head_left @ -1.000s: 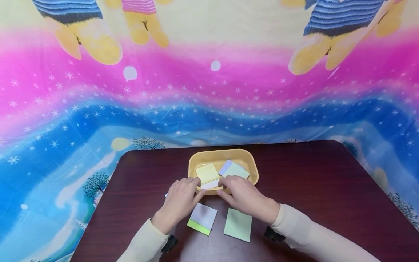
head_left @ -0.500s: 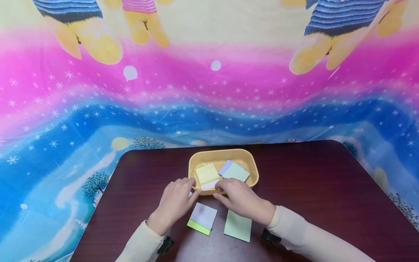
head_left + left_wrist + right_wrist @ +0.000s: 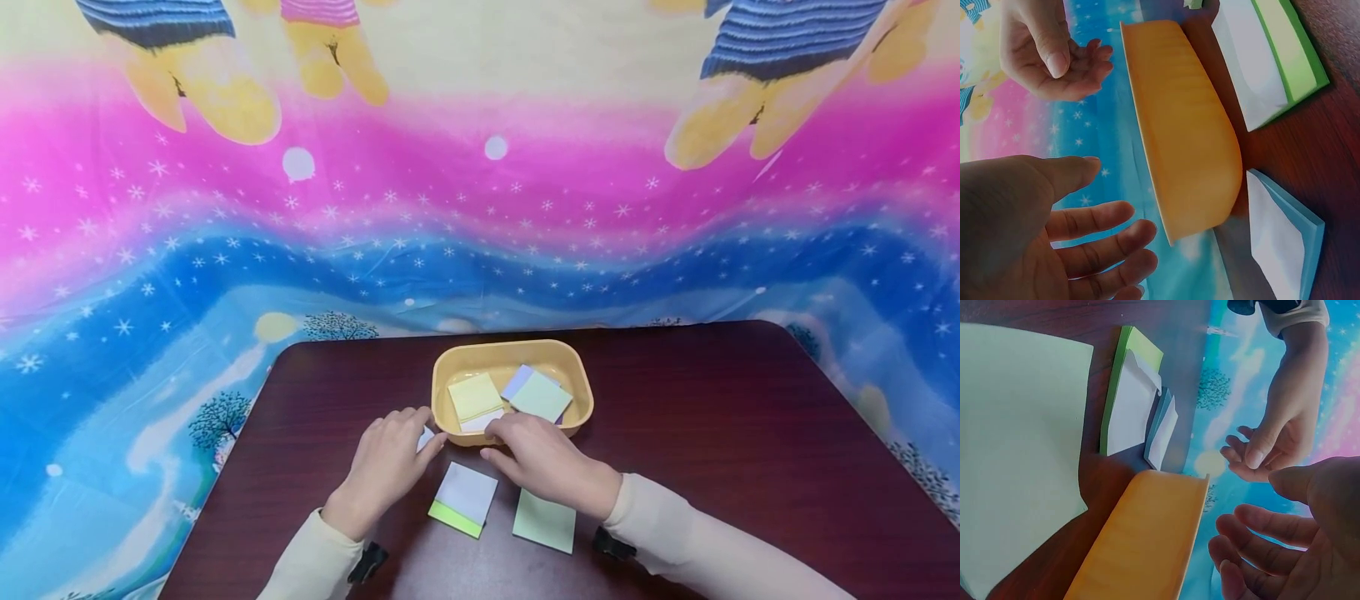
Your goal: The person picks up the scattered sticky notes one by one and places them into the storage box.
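A yellow plastic tray (image 3: 447, 433) stands on the table. Inside it lie a yellow sticky note pad (image 3: 474, 396), a white one (image 3: 480, 422), and a pale green pad (image 3: 540, 395) over a purple one (image 3: 517, 382). Just off the tray's front left corner hovers my left hand (image 3: 390, 462), its fingers loosely bent around nothing. My right hand (image 3: 551, 462), likewise holding nothing, is over the tray's front right edge. In the left wrist view a white-and-blue pad (image 3: 1282, 240) lies beside the tray; in the head view my left hand mostly covers it.
Before the tray lie a white-and-lime pad (image 3: 465, 497) and a larger pale green pad (image 3: 545, 522), partly under my right wrist. The dark wooden table (image 3: 697, 417) ends at a printed curtain (image 3: 480, 208) behind.
My left hand has drawn left and back from the tray's front edge, uncovering part of the white-and-blue pad. The right hand has shifted slightly left and toward me. The tray stays put.
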Demonstrator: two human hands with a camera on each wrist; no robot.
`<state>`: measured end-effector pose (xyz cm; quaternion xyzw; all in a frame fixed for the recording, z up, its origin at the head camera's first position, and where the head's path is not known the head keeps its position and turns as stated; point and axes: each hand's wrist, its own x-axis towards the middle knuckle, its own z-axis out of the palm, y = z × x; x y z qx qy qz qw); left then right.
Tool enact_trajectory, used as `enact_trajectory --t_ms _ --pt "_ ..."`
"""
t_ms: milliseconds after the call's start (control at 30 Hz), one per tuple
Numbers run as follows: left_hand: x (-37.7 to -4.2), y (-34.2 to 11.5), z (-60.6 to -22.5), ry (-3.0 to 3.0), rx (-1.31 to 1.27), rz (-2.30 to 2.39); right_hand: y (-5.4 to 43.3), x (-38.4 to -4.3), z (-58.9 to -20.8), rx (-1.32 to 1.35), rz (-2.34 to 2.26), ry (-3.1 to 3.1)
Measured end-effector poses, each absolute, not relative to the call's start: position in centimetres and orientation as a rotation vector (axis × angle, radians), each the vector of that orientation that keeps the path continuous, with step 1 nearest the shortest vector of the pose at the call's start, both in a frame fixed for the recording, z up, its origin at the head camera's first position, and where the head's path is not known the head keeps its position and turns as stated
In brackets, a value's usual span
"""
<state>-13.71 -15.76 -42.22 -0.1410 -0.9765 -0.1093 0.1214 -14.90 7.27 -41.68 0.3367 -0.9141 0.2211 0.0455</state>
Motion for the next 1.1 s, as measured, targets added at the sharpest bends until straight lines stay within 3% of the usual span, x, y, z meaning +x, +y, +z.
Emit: enact_trajectory --t_ms 1100 --pt "-14.4 -18.6 -44.1 -2.904 -0.271 -0.322 5.4 -14.7 -43.4 1.164 0.644 -2.781"
